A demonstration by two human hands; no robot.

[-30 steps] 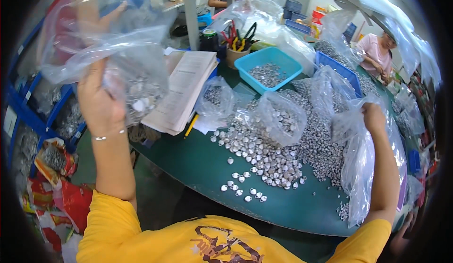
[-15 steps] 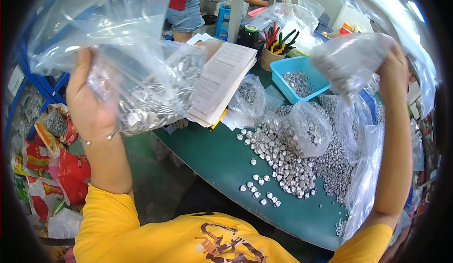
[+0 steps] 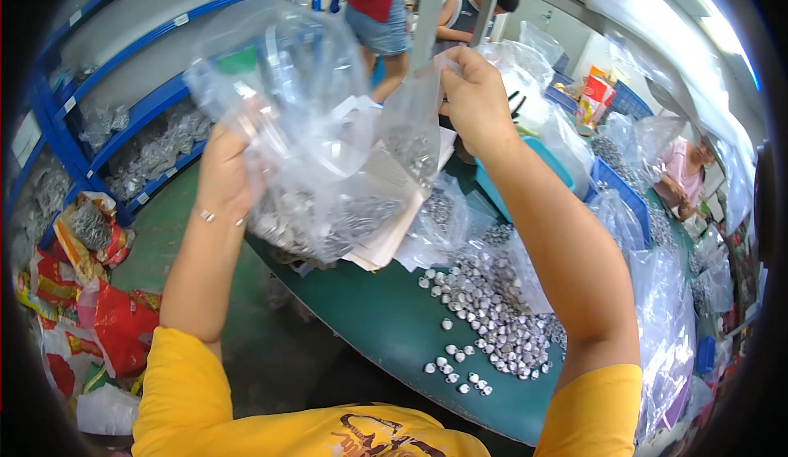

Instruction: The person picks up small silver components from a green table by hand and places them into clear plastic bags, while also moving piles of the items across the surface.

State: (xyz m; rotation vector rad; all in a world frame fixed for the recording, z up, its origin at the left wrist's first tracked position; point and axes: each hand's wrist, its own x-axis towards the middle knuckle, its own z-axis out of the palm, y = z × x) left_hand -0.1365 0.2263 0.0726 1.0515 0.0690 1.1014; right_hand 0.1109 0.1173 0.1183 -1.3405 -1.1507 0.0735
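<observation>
Far left: blue shelves [image 3: 123, 121] w/ bagged metal parts stacked on them, and red/yellow sacks [image 3: 78, 293] slumped on the floor below, prob. stock kept within reach of the bench.

Left hand [image 3: 223, 174] is raised to about chest height, fingers closed tight on the side of a clear bag [image 3: 320, 153]. The grip sits low on the bag, next to the heap of small silver caps [image 3: 328, 219] sagging in its bottom, so that hand seems to carry the weight. The bag hangs in the air above the near-left edge of the green table [image 3: 386, 326], not resting on it.

Right hand [image 3: 476, 96] is higher, thumb and fingers pinched narrow on the bag's top edge. Held up like that the film is pulled taut and the mouth stays high, which would keep the caps from spilling.

Under the bag: an open notebook [image 3: 386, 239] on the table, partly hidden by the plastic. Right of it, a loose pile [image 3: 492, 317] of the same caps spread over the table, w/ a few strays toward the near edge, and more clear bags [image 3: 657, 317] along the right side. Blue tray [image 3: 624, 194] beyond the right arm.

Background: one person in a red top stands by the shelves; another in pink sits at the far right.
</observation>
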